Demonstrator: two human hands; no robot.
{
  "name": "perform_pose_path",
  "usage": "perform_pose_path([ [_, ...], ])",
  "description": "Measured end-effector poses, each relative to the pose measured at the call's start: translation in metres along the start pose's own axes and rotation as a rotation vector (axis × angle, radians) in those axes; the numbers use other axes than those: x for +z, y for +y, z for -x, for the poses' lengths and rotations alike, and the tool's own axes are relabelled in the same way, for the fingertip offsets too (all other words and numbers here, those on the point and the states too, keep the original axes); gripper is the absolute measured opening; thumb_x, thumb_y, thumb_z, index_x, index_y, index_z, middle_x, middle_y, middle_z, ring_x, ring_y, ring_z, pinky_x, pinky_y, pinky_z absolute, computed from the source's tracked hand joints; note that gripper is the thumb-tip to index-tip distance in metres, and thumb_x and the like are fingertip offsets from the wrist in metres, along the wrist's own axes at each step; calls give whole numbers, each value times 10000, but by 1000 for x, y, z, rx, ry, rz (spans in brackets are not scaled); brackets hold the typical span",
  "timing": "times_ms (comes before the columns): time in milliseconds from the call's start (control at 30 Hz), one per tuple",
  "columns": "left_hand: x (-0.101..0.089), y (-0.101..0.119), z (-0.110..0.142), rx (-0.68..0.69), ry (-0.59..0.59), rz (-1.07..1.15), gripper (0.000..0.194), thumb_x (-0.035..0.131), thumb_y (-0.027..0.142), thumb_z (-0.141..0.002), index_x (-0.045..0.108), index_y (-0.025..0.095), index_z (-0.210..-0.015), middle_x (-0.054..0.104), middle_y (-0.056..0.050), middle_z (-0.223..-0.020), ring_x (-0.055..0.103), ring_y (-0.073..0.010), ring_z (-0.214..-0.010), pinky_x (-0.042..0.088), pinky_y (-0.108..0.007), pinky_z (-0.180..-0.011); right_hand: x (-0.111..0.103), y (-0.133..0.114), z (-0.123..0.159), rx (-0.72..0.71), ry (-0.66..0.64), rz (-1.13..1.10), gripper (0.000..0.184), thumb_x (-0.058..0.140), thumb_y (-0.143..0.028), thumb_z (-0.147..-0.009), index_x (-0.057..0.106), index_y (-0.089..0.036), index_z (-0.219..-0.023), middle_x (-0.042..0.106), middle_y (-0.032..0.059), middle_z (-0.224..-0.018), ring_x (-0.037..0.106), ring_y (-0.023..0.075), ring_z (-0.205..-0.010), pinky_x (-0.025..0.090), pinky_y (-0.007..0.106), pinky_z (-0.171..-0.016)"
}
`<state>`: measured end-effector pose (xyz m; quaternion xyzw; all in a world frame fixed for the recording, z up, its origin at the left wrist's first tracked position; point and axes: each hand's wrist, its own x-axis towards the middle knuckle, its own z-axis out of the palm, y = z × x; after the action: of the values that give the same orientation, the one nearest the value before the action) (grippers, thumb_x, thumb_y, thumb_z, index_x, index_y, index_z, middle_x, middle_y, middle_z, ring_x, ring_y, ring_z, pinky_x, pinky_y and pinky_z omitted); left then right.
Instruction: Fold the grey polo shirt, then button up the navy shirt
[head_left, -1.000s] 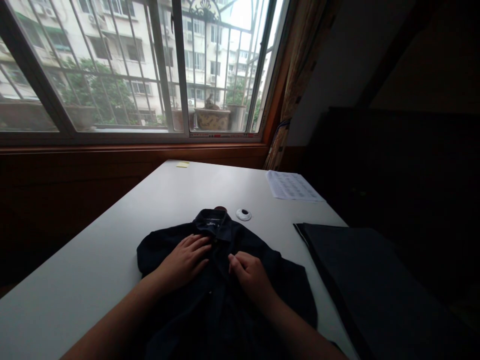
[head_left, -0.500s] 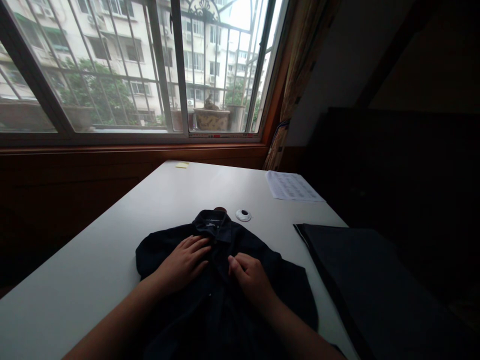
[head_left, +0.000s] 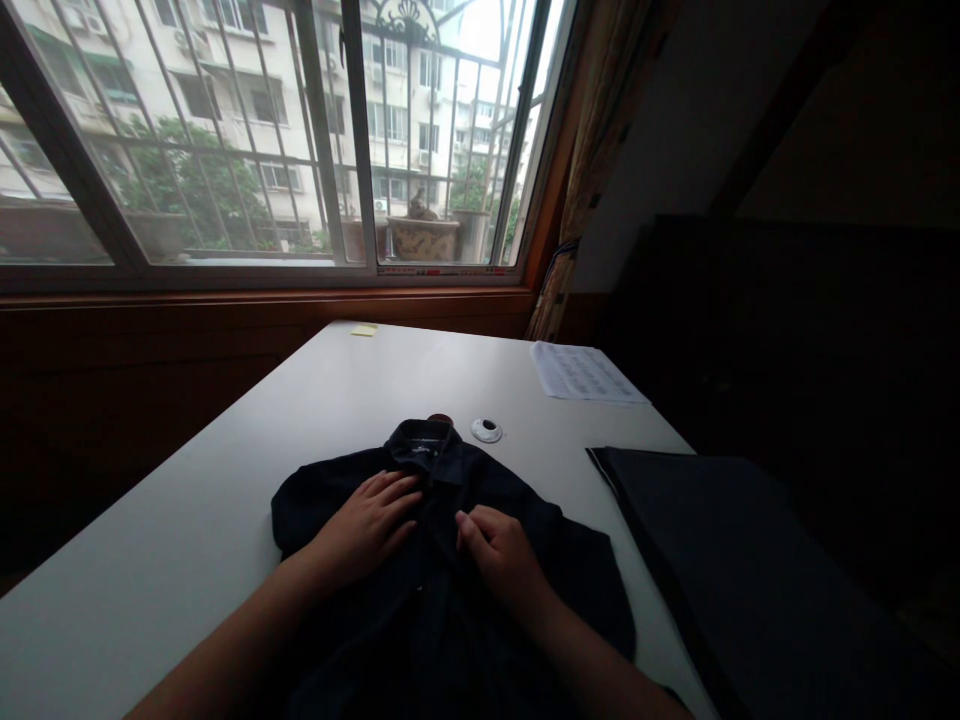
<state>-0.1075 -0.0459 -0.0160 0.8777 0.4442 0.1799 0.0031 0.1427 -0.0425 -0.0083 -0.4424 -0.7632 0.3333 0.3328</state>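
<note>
A dark navy shirt (head_left: 435,595) lies front up on the white table, its collar pointing toward the window. My left hand (head_left: 367,525) rests flat on the upper chest of the shirt, fingers stretched out and slightly apart. Across the button front, my right hand (head_left: 499,555) is closed, with thumb and curled fingers pinching the cloth near the front edge; the exact fold in the pinch is hidden. A small pale button or snap shows below, between the hands. The lower part of the shirt fades into shadow.
A small round white object with a dark centre (head_left: 487,430) sits beyond the collar, beside a reddish-brown round item (head_left: 440,418). Printed sheets (head_left: 589,373) and a yellow note (head_left: 364,330) lie farther back. Folded dark cloth (head_left: 720,540) covers the table's right side (head_left: 652,430).
</note>
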Motion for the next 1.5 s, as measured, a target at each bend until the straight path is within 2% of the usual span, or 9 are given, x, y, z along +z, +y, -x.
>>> perform_pose_path([
  [1267,2,-1,0,-3,1,-22,373,528,349,-1003,581,250,-1359,542,-61,-1472,465,-292,-1374,383,-548,-1163,0,-1,-1,1,3,10,463,444,-386,-1017,577,-186,-621,563,3,-669,572,146,-670,359,275,-661],
  [1500,0,0,0,-3,-29,-36,380,522,357,-1006,572,247,-1367,531,-62,-1484,460,-296,-1382,389,-555,-1160,0,0,-1,-5,3,3,464,443,-390,-1018,584,-185,-626,573,7,-668,579,149,-670,364,276,-660],
])
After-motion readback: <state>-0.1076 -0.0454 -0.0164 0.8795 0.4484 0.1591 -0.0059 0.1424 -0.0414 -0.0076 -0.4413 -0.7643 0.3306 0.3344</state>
